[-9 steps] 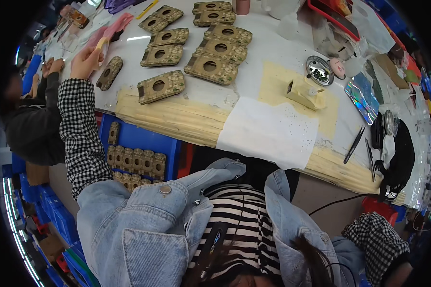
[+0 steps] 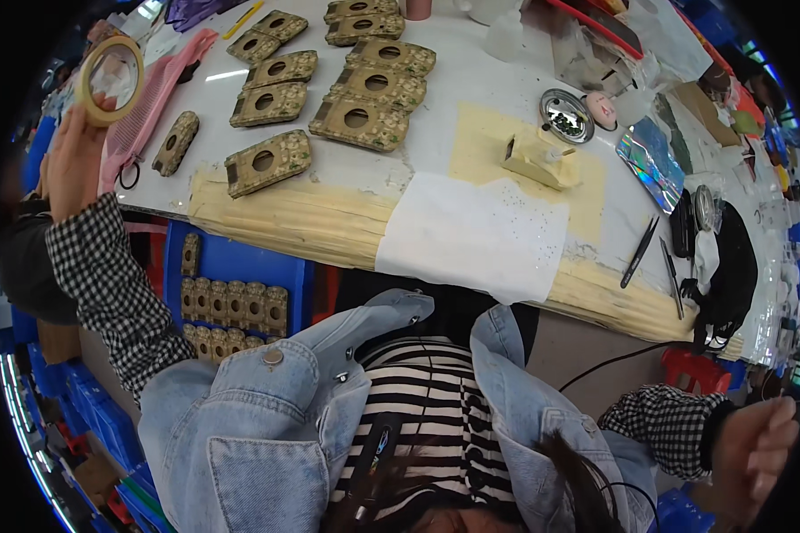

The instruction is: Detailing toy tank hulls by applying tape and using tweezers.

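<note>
My left hand (image 2: 73, 160) is raised at the far left, off the table's edge, and grips a roll of beige tape (image 2: 109, 77) held up on edge. Just right of it lie a pink comb-like piece (image 2: 156, 89) and a small camouflage cover (image 2: 175, 141). My right hand (image 2: 757, 456) hangs low at the bottom right, below the table, with fingers loosely curled and nothing in it. Several camouflage housings with round holes (image 2: 357, 120) lie in rows on the white table (image 2: 436, 133).
A white sheet (image 2: 471, 235) hangs over the tape-wrapped front edge. A small beige block (image 2: 536, 160), a metal dish (image 2: 566, 115), tweezers (image 2: 638, 252) and a black cloth (image 2: 729, 271) lie to the right. A blue crate (image 2: 240, 298) of camouflage parts stands below the table.
My left hand has lifted off the table and swung left with the tape roll. My right hand has come into view at the bottom right.
</note>
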A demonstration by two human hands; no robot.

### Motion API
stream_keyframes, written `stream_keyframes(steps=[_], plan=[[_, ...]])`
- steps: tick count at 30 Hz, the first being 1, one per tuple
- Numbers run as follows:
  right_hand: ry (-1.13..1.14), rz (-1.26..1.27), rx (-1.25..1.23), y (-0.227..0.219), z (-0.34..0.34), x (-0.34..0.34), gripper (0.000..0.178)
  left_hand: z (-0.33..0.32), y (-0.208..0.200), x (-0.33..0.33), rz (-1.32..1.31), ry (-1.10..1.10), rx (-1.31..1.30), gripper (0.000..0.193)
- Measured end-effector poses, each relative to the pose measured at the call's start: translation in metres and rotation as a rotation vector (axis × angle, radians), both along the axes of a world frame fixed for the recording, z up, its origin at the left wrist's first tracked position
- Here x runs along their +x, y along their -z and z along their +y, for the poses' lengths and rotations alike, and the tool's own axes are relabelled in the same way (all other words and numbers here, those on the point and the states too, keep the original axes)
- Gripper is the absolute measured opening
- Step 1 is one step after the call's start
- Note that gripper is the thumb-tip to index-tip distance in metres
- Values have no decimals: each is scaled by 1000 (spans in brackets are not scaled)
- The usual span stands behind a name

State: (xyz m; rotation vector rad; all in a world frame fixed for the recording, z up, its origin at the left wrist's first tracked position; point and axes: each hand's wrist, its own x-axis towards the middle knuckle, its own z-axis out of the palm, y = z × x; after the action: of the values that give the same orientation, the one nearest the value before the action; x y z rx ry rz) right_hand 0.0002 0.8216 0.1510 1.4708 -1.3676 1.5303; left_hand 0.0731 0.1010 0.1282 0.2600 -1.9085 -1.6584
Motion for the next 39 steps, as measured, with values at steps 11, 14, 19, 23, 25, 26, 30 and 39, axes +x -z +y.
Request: stream_keyframes(steps=[11,14,19,23,25,26,30,39], plan=[[171,-693,419,83,-125,12,72,312,94,3,85,969,1437,24],[549,30,635,88,-140,8,61,355,110,-13,-22,1056,1653,28],[493,126,792,84,-120,17,46,392,118,-22,-230,1247,1666,32],[333,-207,738,96,-90,28,50,413,122,-22,-584,1219,1121,42],[297,-421,804,95,-74,36,51,420,144,-15,-490,1205,733,38],[263,-542,908,89,-66,39,51,424,146,-9,-344,1083,556,22],[127,-894,988,89,-51,46,48,408,133,-13,225,827,-342,10],[366,-899,1012,71,-57,23,33,329,121,-25,127,297,-583,15]])
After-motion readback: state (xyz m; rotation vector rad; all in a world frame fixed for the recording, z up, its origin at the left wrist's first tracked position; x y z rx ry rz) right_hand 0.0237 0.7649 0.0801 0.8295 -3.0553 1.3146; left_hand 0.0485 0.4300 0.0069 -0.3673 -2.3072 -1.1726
